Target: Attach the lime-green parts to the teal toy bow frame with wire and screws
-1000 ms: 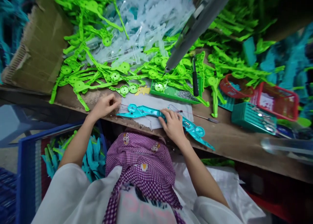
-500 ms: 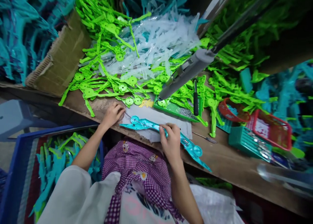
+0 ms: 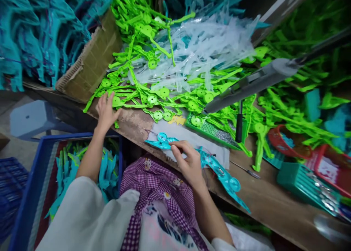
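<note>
A long translucent blue plastic part (image 3: 225, 176) with round bosses lies across a grey cloth (image 3: 161, 128) at the bench's front edge. My right hand (image 3: 189, 161) is closed over its middle, thumb and forefinger pinched at it. A thin dark wire or cord runs along the part's left end. Farther left, my left hand (image 3: 106, 112) reaches over the near edge of the bright green plastic parts (image 3: 137, 104), fingers apart. Its fingertips are beside a green part's round end; whether they touch it I cannot tell.
A grey powered screwdriver (image 3: 246, 82) hangs over a green tray (image 3: 203, 124) of small screws. A thin screwdriver (image 3: 246, 169) lies to the right, near red and green baskets (image 3: 307, 188). Clear plastic parts (image 3: 197, 49) are heaped behind. A blue crate (image 3: 41, 163) stands lower left.
My left hand has left the cord at the blue part's left end and moved left and away to the green parts, opening. My right hand stays on the blue part. The view has shifted.
</note>
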`<state>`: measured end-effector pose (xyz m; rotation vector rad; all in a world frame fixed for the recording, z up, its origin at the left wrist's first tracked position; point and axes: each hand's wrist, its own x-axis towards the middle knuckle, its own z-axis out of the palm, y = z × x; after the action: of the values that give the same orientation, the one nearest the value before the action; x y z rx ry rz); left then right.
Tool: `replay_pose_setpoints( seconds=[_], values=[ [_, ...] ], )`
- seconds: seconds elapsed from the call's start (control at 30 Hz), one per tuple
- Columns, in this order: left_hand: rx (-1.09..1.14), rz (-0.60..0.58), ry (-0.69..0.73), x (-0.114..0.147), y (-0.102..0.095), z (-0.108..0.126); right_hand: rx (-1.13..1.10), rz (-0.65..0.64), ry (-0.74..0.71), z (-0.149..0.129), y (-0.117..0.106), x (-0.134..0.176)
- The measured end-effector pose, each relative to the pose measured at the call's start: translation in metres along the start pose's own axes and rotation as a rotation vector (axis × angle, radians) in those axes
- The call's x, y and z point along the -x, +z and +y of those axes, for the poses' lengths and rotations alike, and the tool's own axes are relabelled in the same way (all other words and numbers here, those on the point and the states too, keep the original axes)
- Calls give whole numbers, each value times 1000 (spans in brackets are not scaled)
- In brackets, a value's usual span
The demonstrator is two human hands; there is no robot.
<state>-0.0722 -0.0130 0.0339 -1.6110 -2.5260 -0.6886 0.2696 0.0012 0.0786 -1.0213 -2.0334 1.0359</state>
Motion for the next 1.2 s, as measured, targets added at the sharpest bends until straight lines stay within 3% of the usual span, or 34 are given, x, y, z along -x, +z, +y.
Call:
replay_pose_setpoints(
  seconds=[0.1,0.27,0.37,0.47,0.57,0.67,0.77,0.83,0.97,1.07,1.2],
  values=[
    [-28,-151,56,-18,-4,-9,58,-137,-128,2,7,-4],
    [174,-51,29,-10,-1,-4,73,-150,-21,11,16,2],
    [449,-8,-167,-9,7,2,71,-248,-43,9,21,-8],
    [903,-75,-354,-7,12,17,98,-353,-75,12,23,-28],
    [1294,-186,-366,3,9,33,95,-450,-57,17,10,-35],
    [1445,-237,-387,16,5,47,107,-537,-33,12,-14,-35],
    [1448,-200,-393,32,8,69,120,-589,-18,-6,-26,-49],
    [1396,-217,-356,48,10,92,73,-557,14,-16,-18,-67],
    [1271,-474,-244,91,11,134,-43,-401,83,-14,10,-91],
    [1105,-570,-59,115,4,131,-56,-365,171,4,2,-79],
    [761,-311,128,116,-6,98,-12,-475,309,23,-52,-44]
  ],
)
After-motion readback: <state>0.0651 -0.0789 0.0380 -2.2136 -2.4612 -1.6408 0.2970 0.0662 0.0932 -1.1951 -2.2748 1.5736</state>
